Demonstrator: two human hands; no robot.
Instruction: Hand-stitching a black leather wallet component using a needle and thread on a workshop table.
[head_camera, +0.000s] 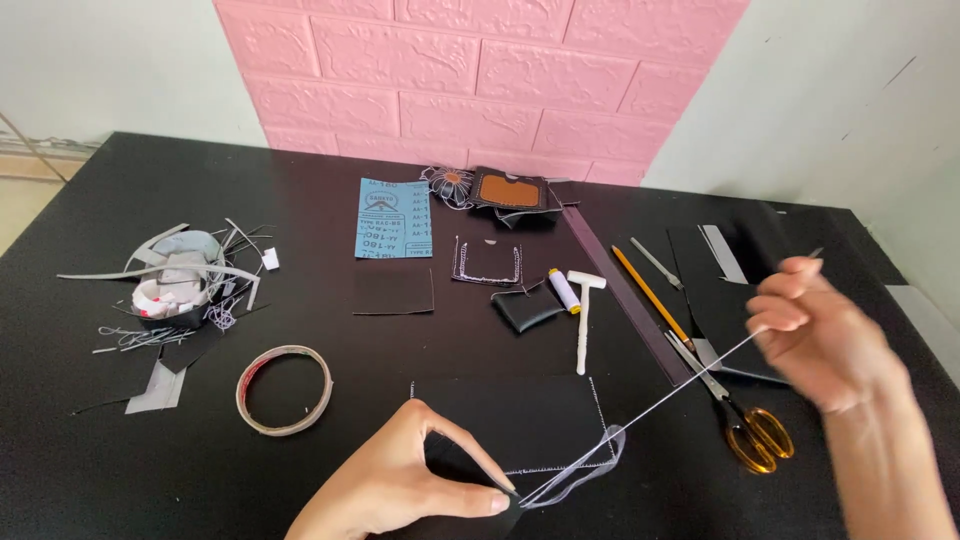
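Note:
My left hand pinches the near edge of a black leather piece with white stitching along its right and lower edges. A white thread runs taut from that pinch point up to my right hand, which is raised over the table's right side and shut on the thread's end. A slack loop of thread lies beside the leather's lower right corner.
Yellow-handled scissors, a pencil, a dark ruler, a white mallet-shaped tool and thread spool lie at right centre. A tape ring, blue sandpaper sheet, scrap pile and leather pieces lie around.

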